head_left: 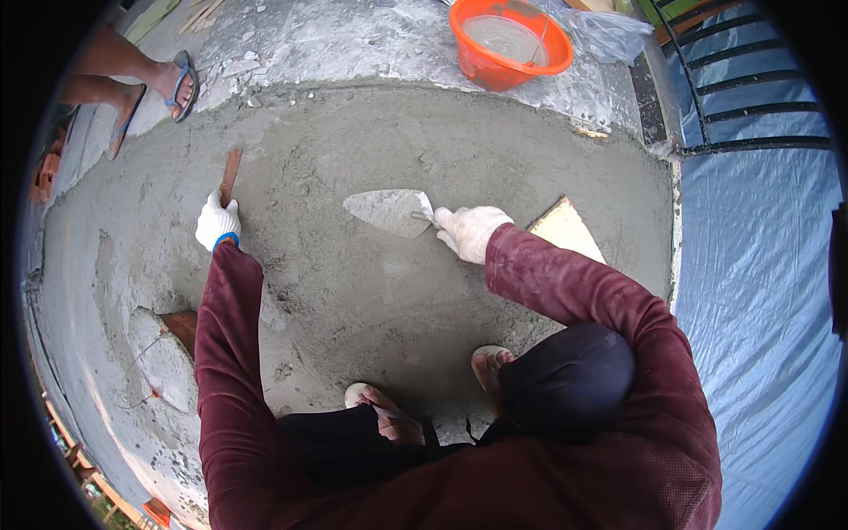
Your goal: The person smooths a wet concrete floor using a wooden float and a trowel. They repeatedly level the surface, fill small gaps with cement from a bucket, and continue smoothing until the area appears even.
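Observation:
My right hand [473, 232], in a white glove, is closed round the handle of a pointed trowel [389, 212]. The trowel's grey-smeared blade points left and lies flat on or just over the wet cement [353, 291]; which of the two I cannot tell. Off to the left, my gloved left hand [218, 221] grips a short reddish-brown strip of wood [231, 170], whose far end sticks out over the cement. A pale triangular board [569, 228] rests beside my right forearm, which partly covers it.
An orange basin [510, 44] of greyish liquid stands beyond the cement's far edge. Another person's sandalled feet [181, 87] are at the far left. A black metal railing [751, 110] and blue sheeting [751, 291] line the right. My own feet [384, 411] stand at the near side.

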`<state>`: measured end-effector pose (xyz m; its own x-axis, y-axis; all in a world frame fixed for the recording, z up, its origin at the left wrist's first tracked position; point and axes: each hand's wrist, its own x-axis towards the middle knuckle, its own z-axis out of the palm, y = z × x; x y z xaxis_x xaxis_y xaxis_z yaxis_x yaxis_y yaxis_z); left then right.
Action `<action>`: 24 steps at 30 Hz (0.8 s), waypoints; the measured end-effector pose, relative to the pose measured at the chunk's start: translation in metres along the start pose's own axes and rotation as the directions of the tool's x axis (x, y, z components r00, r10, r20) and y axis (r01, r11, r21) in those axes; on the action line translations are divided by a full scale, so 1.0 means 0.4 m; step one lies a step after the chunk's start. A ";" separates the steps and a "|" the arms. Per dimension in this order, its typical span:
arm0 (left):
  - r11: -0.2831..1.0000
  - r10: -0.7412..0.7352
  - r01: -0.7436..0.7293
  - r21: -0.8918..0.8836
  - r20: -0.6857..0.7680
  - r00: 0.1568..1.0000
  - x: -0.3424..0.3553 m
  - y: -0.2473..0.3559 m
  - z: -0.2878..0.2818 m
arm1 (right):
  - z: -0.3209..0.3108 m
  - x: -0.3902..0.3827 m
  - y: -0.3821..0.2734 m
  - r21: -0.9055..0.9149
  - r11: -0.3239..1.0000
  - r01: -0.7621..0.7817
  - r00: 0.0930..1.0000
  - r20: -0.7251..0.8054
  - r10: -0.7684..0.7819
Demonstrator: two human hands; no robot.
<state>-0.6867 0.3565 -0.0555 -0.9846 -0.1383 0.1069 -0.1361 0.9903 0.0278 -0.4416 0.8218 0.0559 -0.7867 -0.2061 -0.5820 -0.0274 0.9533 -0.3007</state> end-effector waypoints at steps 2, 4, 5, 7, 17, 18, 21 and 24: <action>1.000 0.016 -0.016 0.013 0.031 0.999 -0.003 -0.018 0.021 | -0.010 -0.004 0.134 0.021 0.960 -0.278 0.955 -0.105 0.279; 0.994 -0.055 0.062 -0.087 0.085 0.995 0.001 -0.028 0.039 | -0.027 -0.046 0.316 0.065 0.887 -0.456 0.862 -0.215 0.459; 0.995 -0.025 0.032 -0.094 0.072 0.997 0.003 -0.029 0.047 | -0.030 -0.077 0.401 0.126 0.836 -0.534 0.805 -0.226 0.549; 0.998 0.041 -0.038 -0.047 0.073 0.996 0.010 -0.032 0.059 | -0.031 -0.121 0.521 0.264 0.611 -0.746 0.597 -0.139 0.790; 0.979 0.049 -0.038 -0.198 0.052 0.997 0.125 0.087 -0.100 | -0.002 0.160 0.015 0.880 0.383 -0.282 0.905 0.111 0.410; 0.977 0.120 -0.099 -0.190 0.102 0.988 0.185 0.158 -0.163 | -0.025 0.186 -0.044 0.842 0.457 -0.286 0.947 0.175 0.269; 0.904 0.271 -0.307 -0.298 -0.158 0.949 0.329 0.383 -0.405 | -0.051 0.211 -0.173 0.125 0.972 0.201 0.966 -0.192 -0.175; 0.597 0.706 -0.775 -0.208 -0.323 0.630 0.309 0.374 -0.679 | -0.074 0.235 -0.191 -0.195 0.866 0.459 0.887 0.055 -0.458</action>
<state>-0.7988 0.4843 0.2318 -0.6813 0.6075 0.4084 0.7046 0.6955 0.1409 -0.5318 0.7361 0.0465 -0.6516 -0.6317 -0.4199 -0.5056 0.7744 -0.3804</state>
